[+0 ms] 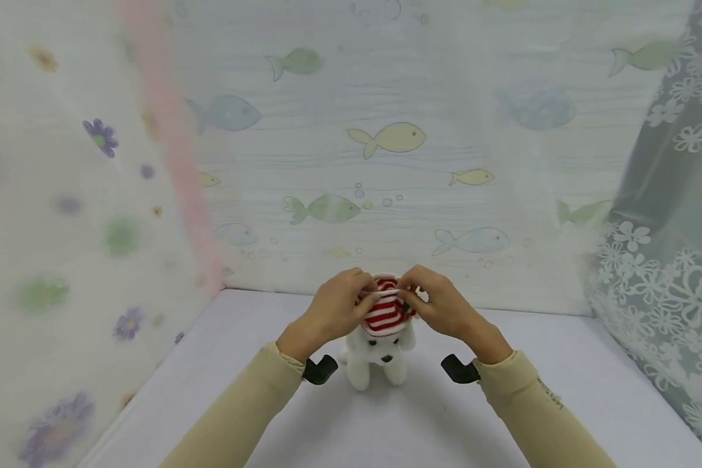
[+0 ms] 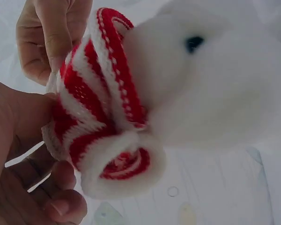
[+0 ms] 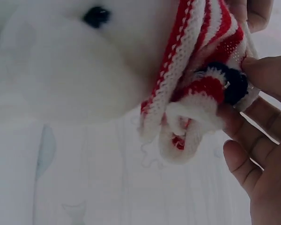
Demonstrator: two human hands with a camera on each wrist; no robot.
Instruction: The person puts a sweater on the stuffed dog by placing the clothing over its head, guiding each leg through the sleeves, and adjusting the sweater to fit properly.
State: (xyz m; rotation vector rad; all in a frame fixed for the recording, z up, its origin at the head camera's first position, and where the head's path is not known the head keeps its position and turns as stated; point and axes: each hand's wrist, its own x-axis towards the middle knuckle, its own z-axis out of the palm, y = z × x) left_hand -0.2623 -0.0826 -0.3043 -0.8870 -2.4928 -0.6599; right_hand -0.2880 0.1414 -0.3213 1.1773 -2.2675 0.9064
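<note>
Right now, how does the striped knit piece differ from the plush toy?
Colour: the knit piece is striped red and white; the plush toy is mostly white.
Surface: the knit piece shows stitched yarn; the plush toy looks fluffy.
Position: the knit piece sits atop the plush toy, which rests on the table.
Both contain white and look soft.

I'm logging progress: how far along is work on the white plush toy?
Done: a red-and-white striped knitted garment sits atop the toy. In hand: left hand and right hand pinch its white edge. Remaining, perhaps: drawing it past the bare eyes, then letting go.
</note>
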